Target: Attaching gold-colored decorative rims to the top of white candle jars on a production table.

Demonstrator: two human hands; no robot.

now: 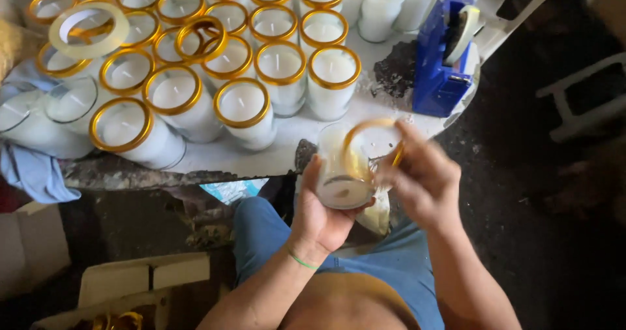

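My left hand [317, 216] grips a clear glass candle jar [343, 173] filled with white wax, tilted toward me just below the table edge. My right hand [424, 180] holds a gold ring band [365, 129] at the jar's rim, fingers curled over its right side. On the table above stand several glass candles with gold rims [243, 103]. A loose gold ring [201, 38] lies on top of them.
A blue tape dispenser [443, 49] stands at the table's right end. A roll of clear tape [88, 29] rests on the candles at left. Plain rimless candles [385, 7] stand at the back. A blue cloth [32, 170] hangs left; cardboard boxes [140, 278] lie on the floor.
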